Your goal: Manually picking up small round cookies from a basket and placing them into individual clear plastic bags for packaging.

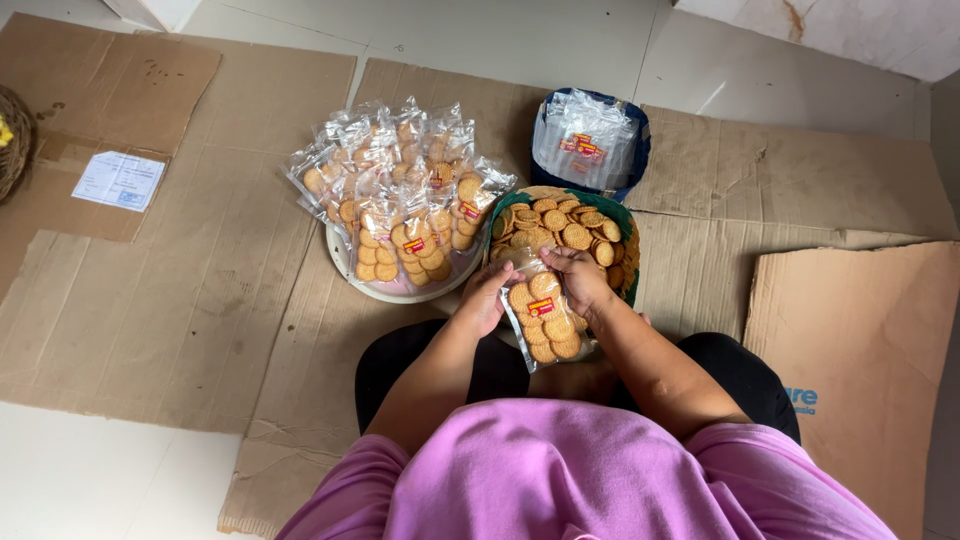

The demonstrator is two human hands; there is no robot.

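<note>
Clear plastic is what your grips are on: your left hand point(487, 300) pinches one edge of the part-filled biscuit bag point(543, 320), and your right hand point(577, 278) curls over its open top, fingers pressed onto biscuits. That bag sits between your grips, just above your knees. Left of it, a white tray point(345, 268) already carries a heap of filled packets point(400, 190). Beyond your right grip, the green basket point(622, 218) holds plenty of loose biscuits point(560, 222), and empty bags point(588, 140) wait farther out. Your right fingertips are hidden; whether any packet is sealed is hard to make out.
</note>
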